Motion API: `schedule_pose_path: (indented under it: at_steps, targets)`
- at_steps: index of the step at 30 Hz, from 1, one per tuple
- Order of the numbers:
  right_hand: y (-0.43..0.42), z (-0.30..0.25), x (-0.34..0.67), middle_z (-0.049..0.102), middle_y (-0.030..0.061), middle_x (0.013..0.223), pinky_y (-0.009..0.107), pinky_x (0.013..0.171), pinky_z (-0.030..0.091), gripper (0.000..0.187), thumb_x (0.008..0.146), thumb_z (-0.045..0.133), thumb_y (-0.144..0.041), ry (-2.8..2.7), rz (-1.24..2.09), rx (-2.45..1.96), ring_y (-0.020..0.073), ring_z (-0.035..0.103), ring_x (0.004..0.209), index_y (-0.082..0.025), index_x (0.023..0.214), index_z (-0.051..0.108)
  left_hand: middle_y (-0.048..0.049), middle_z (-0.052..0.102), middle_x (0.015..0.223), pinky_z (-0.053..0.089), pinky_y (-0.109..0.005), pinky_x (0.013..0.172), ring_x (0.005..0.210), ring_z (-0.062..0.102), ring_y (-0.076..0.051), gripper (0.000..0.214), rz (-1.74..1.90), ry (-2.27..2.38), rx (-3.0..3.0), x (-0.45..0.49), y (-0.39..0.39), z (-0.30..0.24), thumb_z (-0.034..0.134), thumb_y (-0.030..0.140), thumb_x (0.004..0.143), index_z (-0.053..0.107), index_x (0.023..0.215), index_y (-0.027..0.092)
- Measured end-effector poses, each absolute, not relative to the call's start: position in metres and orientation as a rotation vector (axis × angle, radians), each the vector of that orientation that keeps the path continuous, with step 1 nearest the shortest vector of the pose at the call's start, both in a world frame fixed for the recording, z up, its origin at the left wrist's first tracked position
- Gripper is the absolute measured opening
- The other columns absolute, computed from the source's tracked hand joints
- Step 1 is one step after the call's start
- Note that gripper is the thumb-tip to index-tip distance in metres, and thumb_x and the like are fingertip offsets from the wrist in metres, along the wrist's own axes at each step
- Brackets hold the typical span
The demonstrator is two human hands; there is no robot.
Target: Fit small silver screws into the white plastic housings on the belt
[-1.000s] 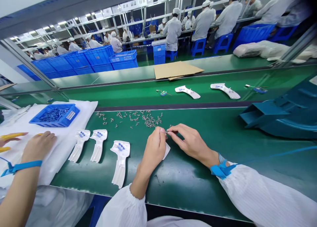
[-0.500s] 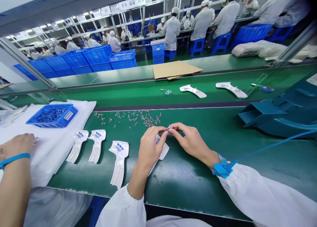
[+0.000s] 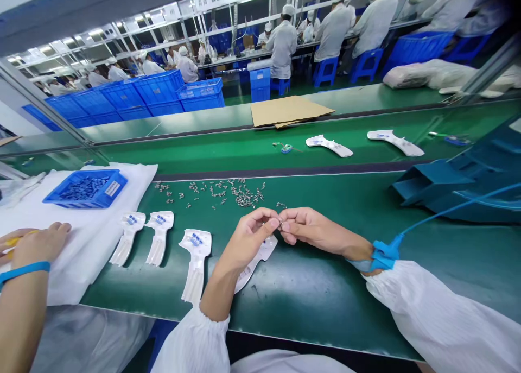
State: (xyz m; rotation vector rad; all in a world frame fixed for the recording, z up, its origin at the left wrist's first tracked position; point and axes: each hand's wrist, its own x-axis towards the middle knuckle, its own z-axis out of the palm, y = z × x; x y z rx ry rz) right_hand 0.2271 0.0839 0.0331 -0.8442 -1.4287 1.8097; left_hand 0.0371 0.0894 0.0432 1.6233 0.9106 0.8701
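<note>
Fingertips of my left hand [image 3: 253, 237] and my right hand [image 3: 311, 229] meet in a pinch over the green bench. Between them is a small shiny metal part [image 3: 280, 225], too tiny to make out its exact kind. Under my left hand lies a white curved plastic shell half [image 3: 260, 256], partly hidden by the fingers. To the left rest three more white shell halves, the closest being a handle-shaped one [image 3: 196, 264] with blue pieces in its head. Just beyond my hands, many loose metal parts [image 3: 246, 195] are scattered.
A co-worker's hand [image 3: 40, 248] is at the left on white sheeting, near a blue tray [image 3: 85, 188] of small blue pieces. The green belt [image 3: 211, 153] behind carries shell halves and wired parts. At right stands a teal bin [image 3: 456, 191]; a blue cord runs from my right wrist.
My hands have come slightly lower, and my right fingers are more curled. Shells and wired parts on the belt have shifted right. Something yellow now shows by the co-worker's hand.
</note>
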Motion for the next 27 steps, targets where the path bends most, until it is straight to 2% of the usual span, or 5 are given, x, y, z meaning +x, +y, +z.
schedule_pose_path:
  at_steps: [5,8,17,23,27]
  targets:
    - [0.082,0.052,0.237,0.064,0.0001,0.073,0.029,0.071,0.047,0.04,0.083,0.068,-0.057,-1.511,1.477,-1.035,0.0142,0.059,0.07,-0.018,0.087,0.062,-0.0041,0.067,0.092,0.047,-0.026,0.082,0.09,0.062,-0.017,0.023,1.026,0.931,1.631,0.041,0.09,0.045,0.062,0.041,0.092,0.07,0.09,0.019]
    - [0.08,0.08,0.275,0.068,0.0024,0.077,0.029,0.072,0.05,0.037,0.085,0.066,-0.055,-1.511,1.217,-1.202,0.0169,0.064,0.075,-0.019,0.089,0.063,-0.0048,0.068,0.108,0.047,-0.028,0.086,0.097,0.063,-0.02,0.028,1.098,1.019,1.65,0.037,0.093,0.036,0.063,0.044,0.091,0.07,0.109,0.025]
    - [0.045,0.224,0.487,0.076,0.0092,0.084,0.031,0.07,0.048,0.014,0.086,0.059,-0.025,-1.549,-0.413,-2.32,0.0222,0.069,0.075,-0.017,0.088,0.07,-0.0025,0.071,0.095,0.052,-0.023,0.065,0.075,0.064,-0.018,0.041,1.012,1.17,1.881,0.034,0.092,0.031,0.057,0.063,0.086,0.073,0.101,0.028]
    - [0.045,0.215,0.48,0.073,0.0218,0.103,0.045,0.086,0.047,0.026,0.086,0.05,-0.012,-1.644,-0.542,-2.301,0.0349,0.068,0.097,-0.011,0.102,0.071,-0.0039,0.073,0.108,0.055,-0.031,0.085,0.098,0.067,-0.022,0.031,0.894,1.141,2.294,-0.001,0.072,0.024,0.049,0.047,0.095,0.071,0.107,0.03]
    - [0.054,0.152,0.394,0.073,0.007,0.112,0.038,0.088,0.052,0.027,0.095,0.051,-0.033,-2.063,-0.149,-1.981,0.0272,0.068,0.101,-0.026,0.113,0.069,-0.0057,0.067,0.128,0.051,-0.045,0.096,0.125,0.054,-0.031,0.033,0.769,1.393,2.482,-0.024,0.038,-0.005,0.049,0.036,0.093,0.07,0.117,0.027]
